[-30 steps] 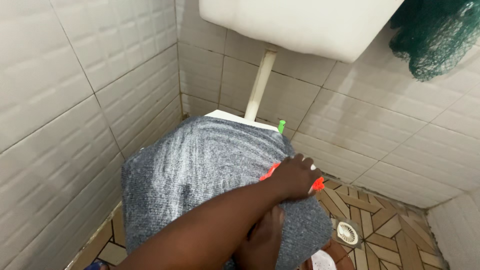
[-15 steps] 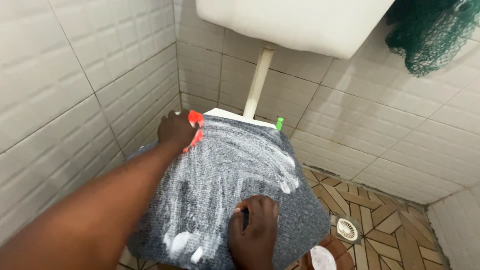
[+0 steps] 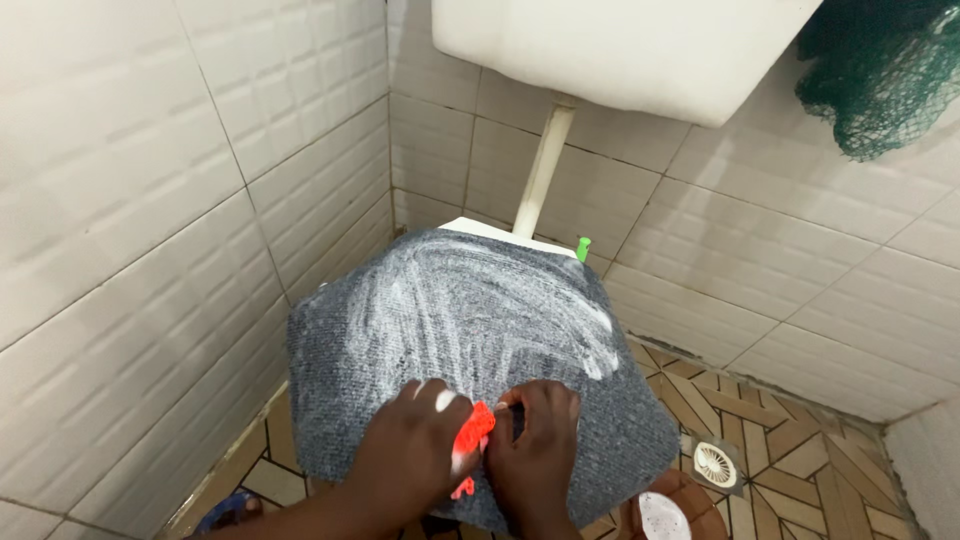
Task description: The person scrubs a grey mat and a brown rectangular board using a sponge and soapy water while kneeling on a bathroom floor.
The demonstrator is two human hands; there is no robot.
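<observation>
A grey mat (image 3: 470,310) streaked with white soap foam lies draped over a white toilet (image 3: 482,226). My left hand (image 3: 410,450) is shut on an orange scrubbing brush (image 3: 473,430) and presses it on the mat's near edge. Right beside it, my right hand (image 3: 540,450) grips the mat with curled fingers. The two hands almost touch.
A white cistern (image 3: 620,50) hangs on the tiled wall with a white pipe (image 3: 543,165) running down. A green net (image 3: 880,80) hangs at top right. A small green piece (image 3: 582,247) pokes out behind the mat. A floor drain (image 3: 715,463) and a brown container (image 3: 665,508) sit at lower right.
My left hand has swept the brush from the mat's right edge to its far left corner, then back to the near edge beside my right hand. More foam streaks show.
</observation>
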